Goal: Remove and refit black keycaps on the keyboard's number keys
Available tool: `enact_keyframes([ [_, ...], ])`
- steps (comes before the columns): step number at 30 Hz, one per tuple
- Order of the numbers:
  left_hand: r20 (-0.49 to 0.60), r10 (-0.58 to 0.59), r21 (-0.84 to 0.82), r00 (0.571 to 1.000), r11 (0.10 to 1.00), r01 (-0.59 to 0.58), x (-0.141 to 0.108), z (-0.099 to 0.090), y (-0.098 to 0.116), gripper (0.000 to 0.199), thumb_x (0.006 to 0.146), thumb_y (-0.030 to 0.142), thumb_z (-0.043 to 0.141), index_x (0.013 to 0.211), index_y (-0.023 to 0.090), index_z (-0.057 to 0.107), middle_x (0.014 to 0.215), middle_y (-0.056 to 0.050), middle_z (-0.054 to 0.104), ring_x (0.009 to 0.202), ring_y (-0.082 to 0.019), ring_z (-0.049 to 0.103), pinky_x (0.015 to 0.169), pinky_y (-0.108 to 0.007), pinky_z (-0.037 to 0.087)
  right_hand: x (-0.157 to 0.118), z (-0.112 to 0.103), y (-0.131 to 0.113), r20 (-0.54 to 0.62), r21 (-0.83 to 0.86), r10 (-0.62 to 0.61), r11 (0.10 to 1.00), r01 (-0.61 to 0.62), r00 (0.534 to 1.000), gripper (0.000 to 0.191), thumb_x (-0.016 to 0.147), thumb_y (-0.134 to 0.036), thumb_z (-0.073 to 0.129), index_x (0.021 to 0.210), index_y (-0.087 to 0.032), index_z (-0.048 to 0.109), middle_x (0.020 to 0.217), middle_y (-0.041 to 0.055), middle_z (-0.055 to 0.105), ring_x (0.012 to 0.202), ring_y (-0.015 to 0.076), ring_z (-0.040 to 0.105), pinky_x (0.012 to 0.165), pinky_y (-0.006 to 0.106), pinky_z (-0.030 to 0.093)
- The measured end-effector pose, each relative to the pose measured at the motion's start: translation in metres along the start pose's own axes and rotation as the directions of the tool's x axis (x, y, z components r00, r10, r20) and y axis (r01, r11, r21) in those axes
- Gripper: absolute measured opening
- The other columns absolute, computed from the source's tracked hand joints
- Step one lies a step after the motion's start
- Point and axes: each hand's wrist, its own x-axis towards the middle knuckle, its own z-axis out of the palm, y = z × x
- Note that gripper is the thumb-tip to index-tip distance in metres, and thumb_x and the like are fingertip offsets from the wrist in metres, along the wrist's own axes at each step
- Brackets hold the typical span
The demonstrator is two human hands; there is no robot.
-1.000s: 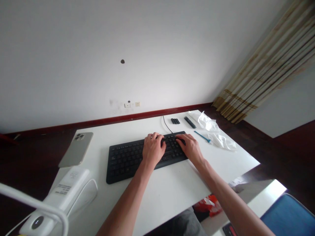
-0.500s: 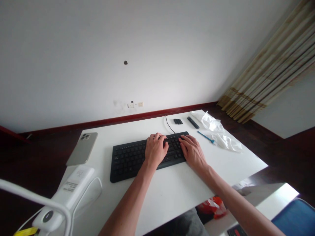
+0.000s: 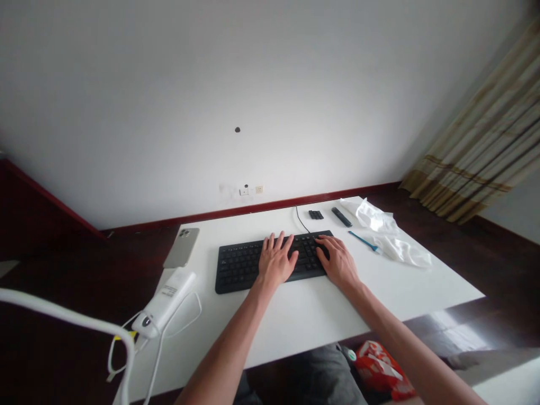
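A black keyboard (image 3: 240, 267) lies on the white table (image 3: 304, 320), its cable running off toward the back edge. My left hand (image 3: 276, 261) rests over its middle with the fingers spread, holding nothing. On the number-pad end lies my right hand (image 3: 337, 261), fingers apart and slightly bent, also holding nothing. Behind the keyboard is a small group of loose black keycaps (image 3: 316, 215), and beside them a dark stick-shaped object (image 3: 341, 217). A teal brush-like tool (image 3: 363, 241) lies to the right of my right hand.
Crumpled white wrapping (image 3: 377, 218) covers part of the table's right side. At the left are a phone (image 3: 181, 248), a white power strip (image 3: 164, 304) with cords and a curved white tube (image 3: 63, 315). A red bag (image 3: 382, 368) sits below the front edge.
The view has shifted, so the table appears farther right and slightly smaller. My left hand's fingers have spread wider over the keys. My right hand remains at the number pad.
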Motion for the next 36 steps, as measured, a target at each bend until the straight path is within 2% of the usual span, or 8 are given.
enact_keyframes([
  [5, -0.015, -0.036, 0.070, 0.999, 0.997, 0.037, -0.055, -0.020, -0.016, 0.060, 0.104, 0.052, 0.048, 0.161, 0.033, 0.040, 0.168, -0.003, 0.038, 0.156, -0.030, 0.032, 0.127, -0.054, 0.031, -0.002, 0.002, 0.005, 0.011, -0.015, 0.015, 1.000, -0.014, 1.000, 0.033, 0.102, -0.039, 0.050, 0.120, -0.023, 0.072, 0.130, 0.0104, 0.071, 0.125, 0.0326, 0.059, 0.108, 0.053, 0.048],
  [9, -0.017, -0.133, 0.144, 0.991, 0.980, 0.135, -0.101, -0.037, -0.033, 0.067, 0.105, 0.051, 0.047, 0.165, 0.024, 0.032, 0.171, -0.011, 0.031, 0.158, -0.030, 0.029, 0.126, -0.053, 0.032, -0.005, 0.001, 0.009, -0.045, -0.059, 0.132, 0.989, -0.135, 0.990, 0.039, 0.099, -0.047, 0.054, 0.123, -0.025, 0.074, 0.137, 0.0141, 0.065, 0.126, 0.0377, 0.057, 0.105, 0.057, 0.047],
  [12, -0.007, -0.201, 0.170, 0.980, 0.965, 0.199, -0.129, -0.048, -0.046, 0.071, 0.105, 0.048, 0.048, 0.167, 0.022, 0.024, 0.171, -0.014, 0.029, 0.159, -0.030, 0.027, 0.126, -0.054, 0.033, -0.004, -0.003, 0.011, -0.036, 0.000, 0.240, 0.971, -0.240, 0.970, 0.043, 0.096, -0.054, 0.058, 0.125, -0.026, 0.073, 0.138, 0.0133, 0.064, 0.118, 0.0367, 0.063, 0.100, 0.055, 0.051],
  [15, 0.015, -0.200, 0.145, 0.980, 0.970, 0.196, -0.144, -0.054, -0.056, 0.077, 0.104, 0.048, 0.051, 0.168, 0.022, 0.018, 0.171, -0.014, 0.028, 0.159, -0.031, 0.025, 0.126, -0.054, 0.034, -0.002, -0.007, 0.014, -0.039, 0.107, 0.278, 0.956, -0.273, 0.960, 0.046, 0.092, -0.058, 0.062, 0.121, -0.025, 0.074, 0.135, 0.0128, 0.066, 0.114, 0.0337, 0.066, 0.100, 0.051, 0.052],
  [19, -0.006, -0.161, 0.108, 0.987, 0.981, 0.161, -0.148, -0.051, -0.065, 0.074, 0.105, 0.047, 0.049, 0.168, 0.022, 0.019, 0.171, -0.014, 0.028, 0.159, -0.031, 0.025, 0.126, -0.055, 0.035, 0.000, -0.011, 0.016, -0.069, 0.208, 0.291, 0.940, -0.272, 0.954, 0.049, 0.091, -0.060, 0.062, 0.122, -0.024, 0.074, 0.140, 0.0137, 0.063, 0.117, 0.0339, 0.065, 0.104, 0.051, 0.051],
  [25, -0.031, -0.142, 0.104, 0.989, 0.984, 0.145, -0.139, -0.041, -0.079, 0.076, 0.105, 0.052, 0.047, 0.168, 0.021, 0.018, 0.172, -0.015, 0.024, 0.160, -0.034, 0.023, 0.126, -0.058, 0.032, 0.009, -0.009, 0.009, -0.024, 0.287, 0.311, 0.912, -0.291, 0.950, 0.047, 0.092, -0.058, 0.060, 0.125, -0.026, 0.071, 0.138, 0.0116, 0.066, 0.120, 0.0346, 0.064, 0.107, 0.053, 0.049],
  [32, 0.021, -0.072, 0.150, 0.997, 0.986, 0.068, -0.120, -0.035, -0.114, 0.073, 0.106, 0.050, 0.044, 0.167, 0.018, 0.020, 0.171, -0.018, 0.026, 0.159, -0.034, 0.024, 0.125, -0.058, 0.034, 0.019, 0.002, -0.005, -0.015, 0.307, 0.291, 0.912, -0.273, 0.957, 0.045, 0.092, -0.055, 0.059, 0.125, -0.025, 0.070, 0.137, 0.0121, 0.065, 0.119, 0.0343, 0.065, 0.106, 0.052, 0.050],
  [36, 0.011, -0.074, 0.152, 0.997, 0.986, 0.071, -0.112, -0.037, -0.128, 0.071, 0.106, 0.052, 0.044, 0.166, 0.018, 0.026, 0.170, -0.018, 0.030, 0.158, -0.033, 0.027, 0.124, -0.058, 0.034, 0.028, 0.014, -0.007, -0.024, 0.314, 0.264, 0.918, -0.243, 0.964, 0.048, 0.093, -0.056, 0.058, 0.128, -0.024, 0.068, 0.140, 0.0135, 0.061, 0.121, 0.0342, 0.063, 0.107, 0.052, 0.050],
])
